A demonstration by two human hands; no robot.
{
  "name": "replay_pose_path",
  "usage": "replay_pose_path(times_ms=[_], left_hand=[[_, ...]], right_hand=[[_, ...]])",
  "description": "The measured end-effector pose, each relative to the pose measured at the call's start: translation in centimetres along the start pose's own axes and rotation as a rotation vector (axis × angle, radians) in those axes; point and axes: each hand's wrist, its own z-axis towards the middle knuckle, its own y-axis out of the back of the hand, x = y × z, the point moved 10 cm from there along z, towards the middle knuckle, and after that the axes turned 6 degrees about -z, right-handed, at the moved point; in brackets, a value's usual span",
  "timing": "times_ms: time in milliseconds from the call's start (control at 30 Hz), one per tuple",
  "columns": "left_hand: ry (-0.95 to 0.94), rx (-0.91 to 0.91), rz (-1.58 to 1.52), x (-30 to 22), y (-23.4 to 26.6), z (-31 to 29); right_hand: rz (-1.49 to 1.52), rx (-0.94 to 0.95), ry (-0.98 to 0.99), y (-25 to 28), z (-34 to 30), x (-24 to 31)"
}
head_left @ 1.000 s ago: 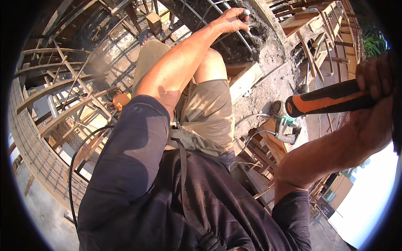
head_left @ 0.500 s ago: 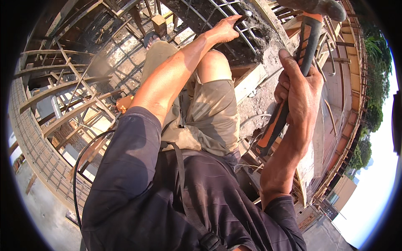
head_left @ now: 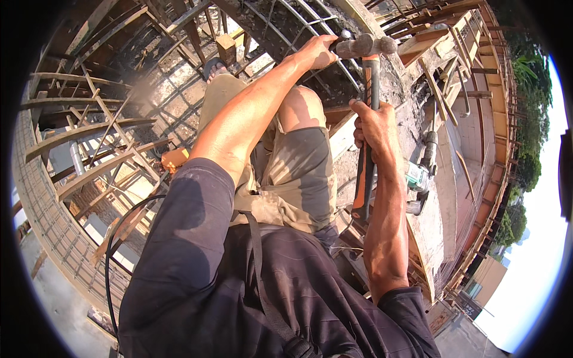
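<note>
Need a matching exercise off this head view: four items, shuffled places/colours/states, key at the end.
Column 1
1. Hammer
2. Left hand
3. Power tool
4. Black cable

Column 2
A. Teal body, just right of the right forearm in the picture
B. Held by its handle in the right hand, head at the top
C. Curves along the left side of the left sleeve
D. Holding a metal rod

Pairs: 1-B, 2-D, 3-A, 4-C
</note>
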Motion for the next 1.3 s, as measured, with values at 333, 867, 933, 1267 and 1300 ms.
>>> replay_pose_path(times_ms=[333, 867, 933, 1267, 1300], left_hand=[[0.15, -0.056, -0.152, -0.8, 1.6, 0.1], [-0.023, -0.169, -0.294, 0.7, 3.2, 2.7], [0.064, -0.151, -0.288, -0.1, 2.3, 1.7], [-0.03, -0.229, -0.287, -0.2, 2.1, -0.9], [-0.043, -0.213, -0.282, -0.5, 2.4, -0.3]], right_hand=[[0.136, -0.353, 0.428, 9.0, -8.3, 10.7], [-0.105, -0.11, -0.525, 4.3, -15.2, -24.1], [-0.07, -0.114, -0.515, 3.7, -14.4, -25.2], [-0.23, -0.089, -0.425, 2.5, -11.6, -26.9], [-0.231, -0.092, -0.432, 2.4, -11.7, -27.4]])
